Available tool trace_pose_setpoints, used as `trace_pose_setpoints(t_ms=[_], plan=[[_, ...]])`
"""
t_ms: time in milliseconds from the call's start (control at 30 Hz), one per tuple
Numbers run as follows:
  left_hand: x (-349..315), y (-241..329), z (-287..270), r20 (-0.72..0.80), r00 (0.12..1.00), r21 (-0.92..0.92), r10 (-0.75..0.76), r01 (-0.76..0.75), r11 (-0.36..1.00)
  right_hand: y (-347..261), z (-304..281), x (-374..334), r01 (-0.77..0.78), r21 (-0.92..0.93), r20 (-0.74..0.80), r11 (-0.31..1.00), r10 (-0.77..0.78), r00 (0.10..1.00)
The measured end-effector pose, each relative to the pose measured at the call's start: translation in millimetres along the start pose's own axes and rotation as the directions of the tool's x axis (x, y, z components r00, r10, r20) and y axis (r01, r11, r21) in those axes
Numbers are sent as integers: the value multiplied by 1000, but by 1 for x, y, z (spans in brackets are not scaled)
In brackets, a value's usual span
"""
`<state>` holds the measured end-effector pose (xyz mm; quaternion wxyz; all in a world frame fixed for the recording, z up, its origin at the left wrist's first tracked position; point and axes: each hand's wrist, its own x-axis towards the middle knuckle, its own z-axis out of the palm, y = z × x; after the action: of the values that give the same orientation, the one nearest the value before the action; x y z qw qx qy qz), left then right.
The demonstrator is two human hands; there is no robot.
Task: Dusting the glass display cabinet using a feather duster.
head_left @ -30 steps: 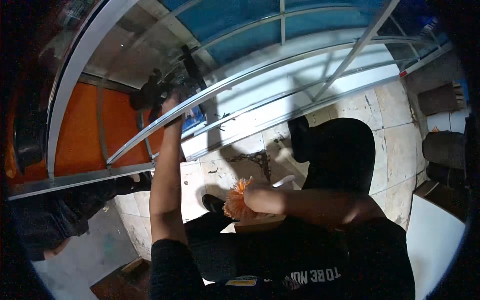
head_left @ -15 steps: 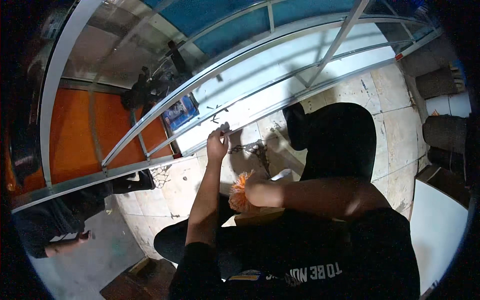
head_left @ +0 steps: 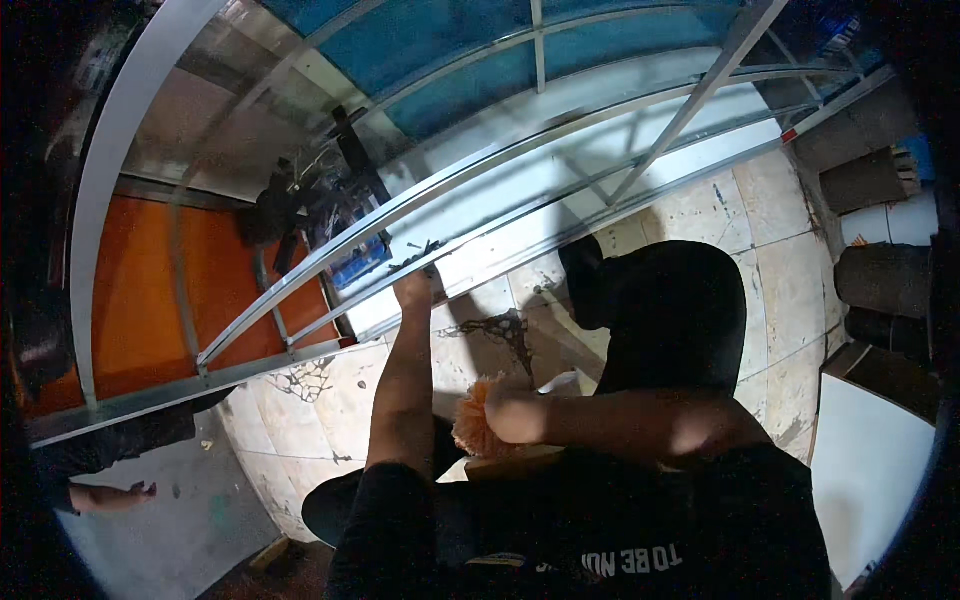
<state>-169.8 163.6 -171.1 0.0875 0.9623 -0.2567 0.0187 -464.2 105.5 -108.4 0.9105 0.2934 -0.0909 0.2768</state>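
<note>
Two bare hands are at work before me, each clock reading taken from the worker's own view. The left hand (head_left: 413,288) reaches to the front of the glass cabinet (head_left: 698,95), at the edge of its white shelf (head_left: 490,230); its fingertips are hidden, so I cannot tell whether they pinch anything. Just beyond, at twelve o'clock from it, lie small black pieces (head_left: 415,260); a blue packet (head_left: 362,262) sits near at ten, and an orange panel (head_left: 150,285) stands farther off at nine.

At five o'clock from the left hand, the right hand (head_left: 515,415) is curled on an orange bristly bundle (head_left: 474,425), which shows at its nine o'clock side. Something white (head_left: 565,383) pokes out at two. Another person's hand (head_left: 143,492) appears well apart, at eight o'clock from the left hand.
</note>
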Motion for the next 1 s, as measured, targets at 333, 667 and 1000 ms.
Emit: trace_pose_setpoints(t_ms=[333, 667, 1000], plan=[[14, 12, 12, -248, 967, -85, 63, -86, 993, 42, -48, 4, 378, 556, -52, 740, -423, 905], [18, 14, 52, -487, 869, 141, 87, -21, 990, -11, 0, -12, -158, -62, -328, 985, 130, 936], [24, 0, 81, -55, 997, 223, -50, 62, 973, -19, 0, -13, -184, 117, -399, 976, 216, 891]])
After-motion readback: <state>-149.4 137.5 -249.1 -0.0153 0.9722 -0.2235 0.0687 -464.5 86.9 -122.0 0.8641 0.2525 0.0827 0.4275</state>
